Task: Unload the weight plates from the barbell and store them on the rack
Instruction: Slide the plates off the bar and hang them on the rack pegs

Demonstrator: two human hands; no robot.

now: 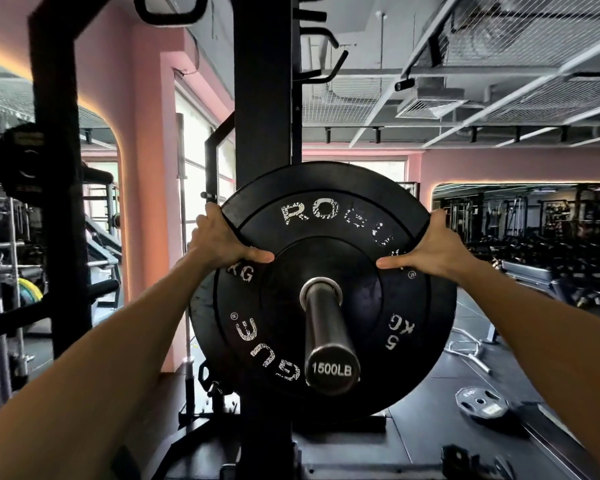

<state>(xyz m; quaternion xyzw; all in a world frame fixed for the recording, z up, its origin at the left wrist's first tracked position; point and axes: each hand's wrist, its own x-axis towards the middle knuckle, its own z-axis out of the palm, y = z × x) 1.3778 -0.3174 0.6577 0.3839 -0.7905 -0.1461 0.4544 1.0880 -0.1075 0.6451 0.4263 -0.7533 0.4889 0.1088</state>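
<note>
A black 5 kg bumper plate point(326, 216) with worn white lettering sits on the barbell sleeve point(328, 341), whose end cap reads 1500LB and points toward me. Behind it at the lower left, the edge of a second black plate point(201, 327) shows. My left hand point(222, 237) grips the front plate's upper left rim, thumb across its face. My right hand point(430, 247) grips the upper right rim the same way. The black rack upright point(264, 98) rises directly behind the plates.
A small grey plate point(480, 401) lies flat on the black floor at the lower right. Another rack post point(59, 168) stands at the left with loaded gear beyond it. Benches and machines fill the far right of the gym.
</note>
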